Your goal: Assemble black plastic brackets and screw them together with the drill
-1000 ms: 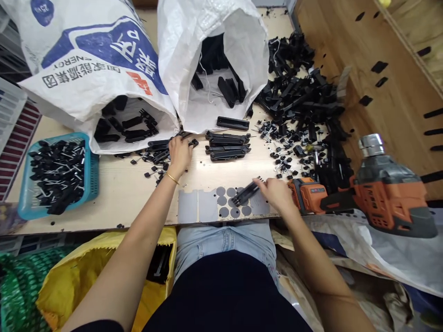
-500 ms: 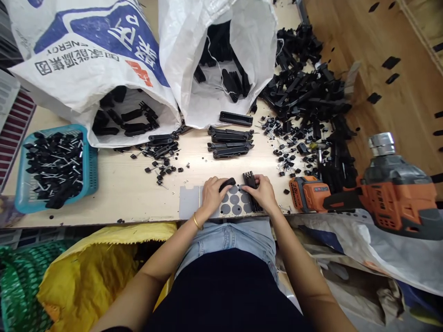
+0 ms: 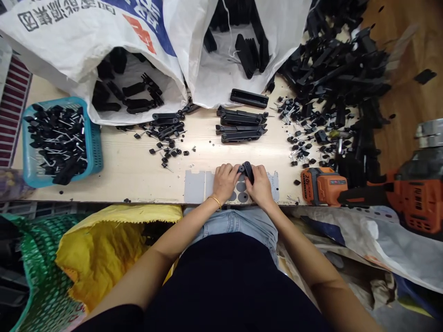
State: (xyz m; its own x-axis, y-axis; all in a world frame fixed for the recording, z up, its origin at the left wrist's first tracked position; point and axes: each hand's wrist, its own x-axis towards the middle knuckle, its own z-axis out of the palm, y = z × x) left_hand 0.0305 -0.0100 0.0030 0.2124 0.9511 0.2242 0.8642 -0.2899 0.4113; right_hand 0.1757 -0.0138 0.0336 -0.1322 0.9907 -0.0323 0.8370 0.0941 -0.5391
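Close together near the table's front edge, both my hands are closed on black plastic parts. My left hand is wrapped round one whose rounded end shows past the fingertips; its rest is hidden. A longer black plastic piece is gripped by my right hand, its rounded top against or right beside the left one. Beneath the hands lies a grey sheet with round discs marked or cut in it. Beyond them, several folded black plastic assemblies lie side by side.
Two white woven sacks with black parts inside stand at the back. A blue basket of black-headed screws is at left. An orange cordless power tool lies at right, before a heap of black parts and loose screws.
My hands have come together, bringing the black pieces side by side. The slotted face of the right piece has turned out of sight. The whole view has shifted slightly.
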